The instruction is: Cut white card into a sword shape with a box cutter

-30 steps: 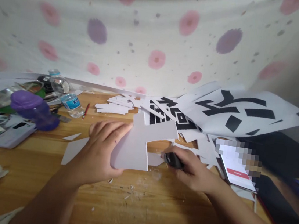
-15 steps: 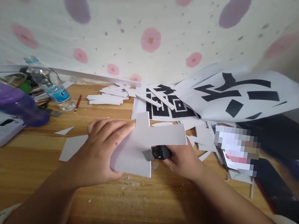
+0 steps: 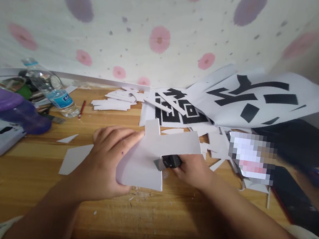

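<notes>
My left hand (image 3: pixel 106 163) is closed around the left side of a white foam-board cutout (image 3: pixel 154 154), holding it tilted up off the wooden table (image 3: pixel 145 220). Gripped in my right hand (image 3: pixel 192 169) is a black utility knife (image 3: pixel 170 161), its grey blade against the right edge of the cutout near the inner corner. Small white crumbs lie on the wood just below the cutout.
White offcuts (image 3: pixel 73 158) lie left of my hand, with more scraps (image 3: pixel 114 103) at the back. Printed sheets with black characters (image 3: pixel 257 97) pile up at the right. At the left stand a water bottle (image 3: pixel 51 88), a purple container (image 3: pixel 9 108) and a red pencil (image 3: pixel 82 108). A dark phone (image 3: pixel 299 202) lies right.
My right hand has brought the knife from the table beside the cutout up to the cutout's right edge. The view has dropped slightly; my left hand keeps its grip.
</notes>
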The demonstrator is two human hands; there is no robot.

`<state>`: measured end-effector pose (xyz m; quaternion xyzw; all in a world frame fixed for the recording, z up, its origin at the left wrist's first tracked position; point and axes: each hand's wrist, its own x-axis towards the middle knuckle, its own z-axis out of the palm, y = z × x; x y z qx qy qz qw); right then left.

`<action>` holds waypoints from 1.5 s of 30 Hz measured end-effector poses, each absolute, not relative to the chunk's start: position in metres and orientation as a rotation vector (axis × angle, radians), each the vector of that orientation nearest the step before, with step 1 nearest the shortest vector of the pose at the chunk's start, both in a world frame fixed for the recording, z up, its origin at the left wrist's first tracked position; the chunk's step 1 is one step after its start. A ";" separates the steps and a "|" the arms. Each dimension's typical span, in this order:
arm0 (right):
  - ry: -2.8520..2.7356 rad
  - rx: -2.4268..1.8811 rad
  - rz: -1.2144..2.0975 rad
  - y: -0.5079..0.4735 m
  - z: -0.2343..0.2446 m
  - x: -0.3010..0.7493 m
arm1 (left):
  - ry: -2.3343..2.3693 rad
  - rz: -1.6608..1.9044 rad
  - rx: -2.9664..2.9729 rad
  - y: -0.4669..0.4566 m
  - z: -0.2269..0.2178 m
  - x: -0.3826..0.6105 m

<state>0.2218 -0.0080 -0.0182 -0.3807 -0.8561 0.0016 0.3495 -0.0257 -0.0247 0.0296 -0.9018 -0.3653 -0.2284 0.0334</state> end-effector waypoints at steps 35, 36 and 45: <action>-2.045 -0.758 0.827 -0.009 -0.006 0.231 | -1.309 -0.660 -2.694 -0.025 0.026 -0.025; -2.053 -0.746 0.865 -0.009 -0.005 0.232 | -1.312 -0.665 -2.703 -0.025 0.026 -0.025; -2.108 -0.826 0.754 -0.013 -0.002 0.229 | -1.294 -0.702 -2.678 -0.024 0.027 -0.028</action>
